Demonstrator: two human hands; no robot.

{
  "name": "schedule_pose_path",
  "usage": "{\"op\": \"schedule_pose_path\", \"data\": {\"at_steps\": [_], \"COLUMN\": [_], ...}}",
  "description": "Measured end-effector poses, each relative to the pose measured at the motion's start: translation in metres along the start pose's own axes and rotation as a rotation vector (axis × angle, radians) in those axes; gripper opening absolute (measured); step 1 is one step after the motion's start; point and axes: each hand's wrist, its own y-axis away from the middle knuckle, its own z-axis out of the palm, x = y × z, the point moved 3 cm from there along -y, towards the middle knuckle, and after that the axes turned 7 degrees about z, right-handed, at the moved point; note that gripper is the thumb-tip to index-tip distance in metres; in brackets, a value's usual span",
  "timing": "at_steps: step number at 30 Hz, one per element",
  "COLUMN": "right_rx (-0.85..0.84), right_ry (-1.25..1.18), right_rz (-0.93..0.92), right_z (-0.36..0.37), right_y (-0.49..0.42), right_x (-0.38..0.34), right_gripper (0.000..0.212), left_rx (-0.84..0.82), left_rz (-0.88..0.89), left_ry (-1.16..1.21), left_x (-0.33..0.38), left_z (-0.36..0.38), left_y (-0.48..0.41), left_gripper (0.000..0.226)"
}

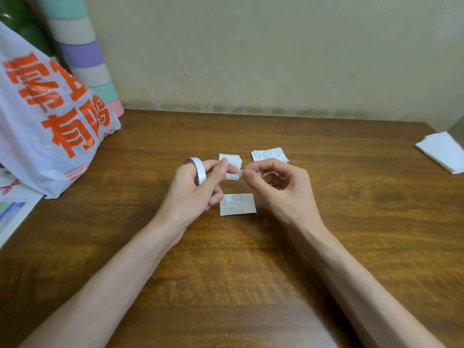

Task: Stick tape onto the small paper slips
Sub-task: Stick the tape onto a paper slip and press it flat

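Wooden surface meets a stained wall; above the lone slip, left hand grips the tape roll, right hand pinches its end.

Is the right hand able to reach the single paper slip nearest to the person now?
Probably yes: the single slip lies bare beside the right hand, nothing between them. That hand pinches the tape end from the tape roll held by the left hand, though, so it is not free.

Home: wooden desk, shopping bag
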Motion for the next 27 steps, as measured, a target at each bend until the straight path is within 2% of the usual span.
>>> {"op": "schedule_pose_path", "data": {"at_steps": [3, 6, 8, 11, 14, 18, 21, 23, 27], "right_rx": [0.019, 0.024, -0.029, -0.108, -0.140, -0.175, -0.199, -0.211, -0.224], "right_ry": [0.019, 0.146, 0.290, 0.422, 0.448, 0.467, 0.492, 0.507, 0.515], "right_rz": [0.005, 0.058, 0.087, 0.087, 0.065, 0.039, 0.024, 0.017, 0.005], "right_z": [0.000, -0.005, -0.005, -0.004, -0.003, -0.003, -0.003, -0.004, -0.005], "right_y": [-0.003, -0.010, -0.013, -0.014, -0.014, -0.014, -0.014, -0.014, -0.016], "right_x": [0.003, 0.014, 0.022, 0.029, 0.030, 0.030, 0.030, 0.031, 0.032], "right_gripper": [0.005, 0.010, 0.014, 0.022, 0.023, 0.027, 0.029, 0.029, 0.029], "left_rx": [0.013, 0.002, -0.038, -0.116, -0.202, -0.315, -0.305, -0.287, -0.319], "left_rz": [-0.062, -0.215, -0.313, -0.430, -0.496, -0.507, -0.459, -0.439, -0.403], "left_ry": [0.006, -0.043, -0.076, -0.067, -0.031, -0.053, -0.210, -0.307, -0.335], "left_x": [-0.001, -0.004, -0.003, -0.004, 0.000, 0.002, -0.003, -0.007, -0.008], "left_z": [-0.001, -0.009, -0.014, -0.020, -0.020, -0.013, -0.008, -0.008, -0.007], "left_y": [-0.001, -0.001, -0.002, -0.003, -0.003, -0.002, -0.003, -0.003, -0.003], "left_gripper": [0.037, 0.032, 0.026, 0.048, 0.040, 0.027, 0.013, 0.016, 0.017]}}
